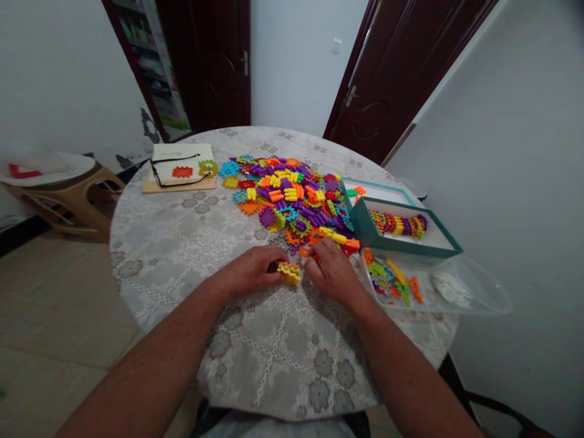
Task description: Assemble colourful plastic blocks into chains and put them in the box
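Near the table's (159, 255) front edge, the left hand (250, 271) curled its fingers around a small stack of joined pieces (289, 271) (yellow, orange, green). The right hand (331, 271) rested just beside it, fingers bent over the pile of loose pieces (292, 194); whether it gripped anything I couldn't tell.

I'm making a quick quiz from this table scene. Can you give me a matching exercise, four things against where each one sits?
Things:
1. stacked pieces
2. beaded rod
3. eyeglasses
4. loose pile

Places:
A. on the booklet, far left
B. inside the teal box
C. between the two hands
D. middle of the table

Pairs: 1-C, 2-B, 3-A, 4-D
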Demonstrator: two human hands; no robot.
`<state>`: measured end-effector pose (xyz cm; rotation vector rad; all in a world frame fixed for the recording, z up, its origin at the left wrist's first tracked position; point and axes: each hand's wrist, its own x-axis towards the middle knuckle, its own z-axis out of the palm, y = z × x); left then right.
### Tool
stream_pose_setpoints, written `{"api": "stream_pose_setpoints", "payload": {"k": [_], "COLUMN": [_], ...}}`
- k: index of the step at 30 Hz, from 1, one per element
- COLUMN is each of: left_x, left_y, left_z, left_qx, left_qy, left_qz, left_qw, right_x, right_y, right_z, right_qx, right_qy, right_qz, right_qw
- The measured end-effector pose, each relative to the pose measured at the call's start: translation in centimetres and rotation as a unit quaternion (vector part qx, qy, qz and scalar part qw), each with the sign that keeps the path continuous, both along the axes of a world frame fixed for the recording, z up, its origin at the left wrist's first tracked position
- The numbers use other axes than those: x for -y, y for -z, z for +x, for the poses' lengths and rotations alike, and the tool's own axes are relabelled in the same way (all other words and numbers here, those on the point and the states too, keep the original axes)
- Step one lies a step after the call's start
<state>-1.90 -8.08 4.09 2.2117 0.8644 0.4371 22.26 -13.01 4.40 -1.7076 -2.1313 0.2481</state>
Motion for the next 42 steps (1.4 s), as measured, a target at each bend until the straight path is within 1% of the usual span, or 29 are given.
{"api": "stream_pose_setpoints", "payload": {"k": [2,5,7,10,14,16,18,20,21,23,26,30,38,40,42], "left_x": [0.0,-0.1,-0.1,-0.2,-0.3,-0.3,-0.3,-0.2,-0.2,-0.2,-0.2,-0.2,-0.2,-0.2,-0.1], "left_y": [0.1,0.5,0.7,0.8,0.5,0.2,0.0,-0.1,-0.2,-0.3,-0.3,-0.5,-0.2,-0.3,-0.3], "left_z": [0.0,0.0,0.0,0.0,0.0,0.1,0.1,0.2,0.2,0.3,0.3,0.3,0.2,0.2,0.2], "left_qx": [0.005,0.008,0.012,0.011,-0.004,-0.009,-0.015,-0.02,-0.023,-0.024,-0.026,-0.033,-0.019,-0.026,-0.031], "left_qy": [-0.007,-0.02,-0.031,-0.045,-0.018,-0.008,-0.004,-0.002,0.0,0.002,-0.004,-0.006,0.005,0.002,-0.003], "left_qz": [-0.01,-0.021,-0.022,-0.013,0.014,0.024,0.029,0.032,0.032,0.032,0.026,0.023,0.049,0.044,0.038], "left_qw": [1.0,1.0,0.999,0.999,1.0,1.0,0.999,0.999,0.999,0.999,0.999,0.999,0.999,0.999,0.999], "right_x": [0.0,0.2,0.4,0.6,0.5,0.1,-0.6,-1.3,-1.6,-2.1,-2.6,-2.8,-2.6,-2.6,-2.6], "right_y": [-0.2,-0.5,-0.5,-0.4,0.0,0.4,1.0,1.6,1.9,2.3,2.5,2.3,2.7,2.8,2.8], "right_z": [0.1,-0.2,-0.7,-1.3,-1.3,-0.9,-0.1,0.7,1.1,1.7,1.9,1.7,1.5,1.5,1.5], "right_qx": [-0.066,-0.126,-0.141,-0.156,-0.178,-0.184,-0.154,-0.084,-0.043,0.023,0.065,0.065,0.019,-0.009,-0.049], "right_qy": [-0.035,-0.09,-0.106,-0.117,-0.154,-0.134,-0.068,0.012,0.042,0.076,0.09,0.105,0.115,0.124,0.117], "right_qz": [0.014,-0.026,-0.055,-0.061,-0.05,-0.01,0.053,0.098,0.105,0.098,0.074,0.06,0.041,0.052,0.075], "right_qw": [0.997,0.988,0.983,0.979,0.971,0.974,0.984,0.992,0.993,0.992,0.991,0.991,0.992,0.991,0.989]}}
